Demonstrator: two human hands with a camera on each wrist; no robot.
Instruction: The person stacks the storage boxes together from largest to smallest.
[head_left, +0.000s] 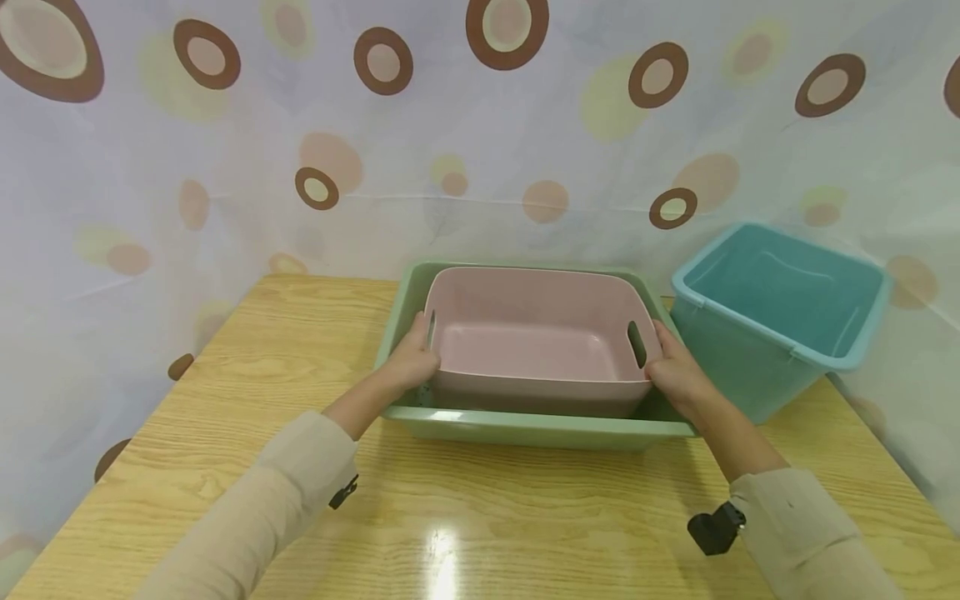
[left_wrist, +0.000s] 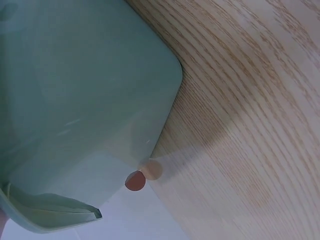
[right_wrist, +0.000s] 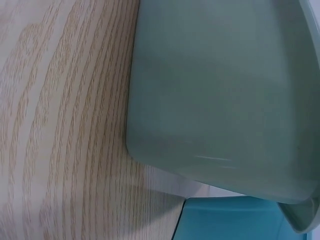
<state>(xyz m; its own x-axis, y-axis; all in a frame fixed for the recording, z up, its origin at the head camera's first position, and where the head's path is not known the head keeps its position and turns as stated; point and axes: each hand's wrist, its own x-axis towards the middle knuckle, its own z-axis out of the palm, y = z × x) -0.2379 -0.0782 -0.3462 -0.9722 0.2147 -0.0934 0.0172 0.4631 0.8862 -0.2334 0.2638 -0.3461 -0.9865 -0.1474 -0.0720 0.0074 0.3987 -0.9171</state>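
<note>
A pink rectangular bin [head_left: 525,350] with a handle slot in each end sits level within the larger green tub [head_left: 540,427]. How deep it sits is hidden by the tub's front wall. My left hand [head_left: 411,358] grips the bin's left end beside the slot, and my right hand [head_left: 675,371] holds the opposite end by its slot. Both wrist views look at the outside of the green tub: its wall [left_wrist: 95,90] in the left one, its wall [right_wrist: 215,100] in the right one. The fingers are mostly out of sight there.
A blue-green bin [head_left: 750,350] stands close to the right of the tub, tilted in view. Everything rests on a wood-grain table [head_left: 225,400]. Behind it hangs a pale curtain [head_left: 480,225] with brown and peach circles.
</note>
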